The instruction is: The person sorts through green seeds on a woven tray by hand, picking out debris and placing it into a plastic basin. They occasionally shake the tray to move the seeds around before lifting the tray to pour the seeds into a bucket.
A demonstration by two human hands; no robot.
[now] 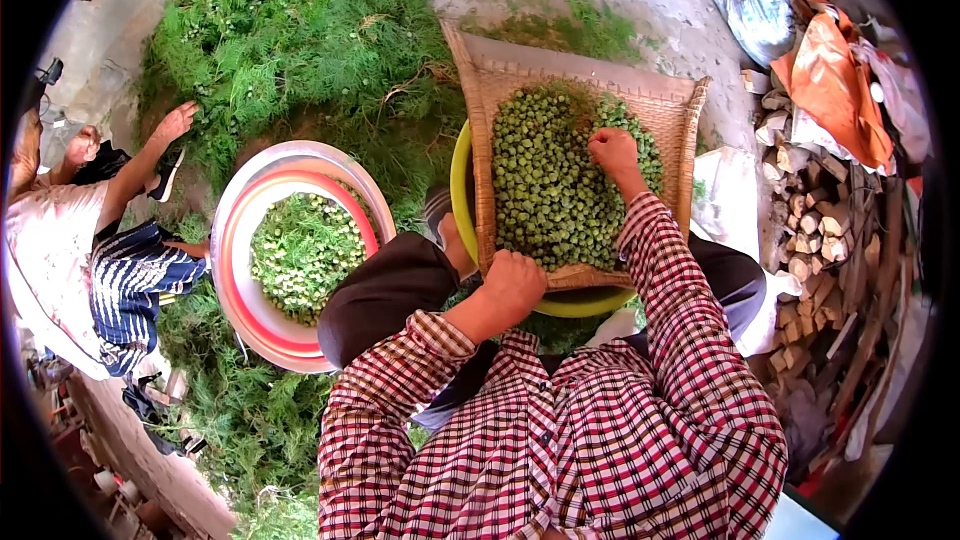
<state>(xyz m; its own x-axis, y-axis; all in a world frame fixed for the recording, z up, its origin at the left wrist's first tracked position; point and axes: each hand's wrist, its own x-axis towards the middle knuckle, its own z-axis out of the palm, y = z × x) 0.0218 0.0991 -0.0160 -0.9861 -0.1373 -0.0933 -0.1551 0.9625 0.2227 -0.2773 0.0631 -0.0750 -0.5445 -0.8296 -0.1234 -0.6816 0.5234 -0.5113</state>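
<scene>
A woven winnowing basket (484,180) rests over a yellow-green basin (583,302) between my knees. Many small round green cones (550,185) cover its floor, with some finer green bits near the far end. My left hand (515,287) is closed round the near left corner of the basket's rim. Over the right part of the cones is my right hand (613,152), its fingers drawn together at the surface. What those fingers hold, if anything, is too small to make out.
Left of my knee stands a red-and-white basin (235,230) holding green cones and sprigs. A heap of cut green branches (280,40) lies beyond it. Another person (60,230) sits at the far left. Stacked firewood (815,240) and an orange bag (835,80) line the right.
</scene>
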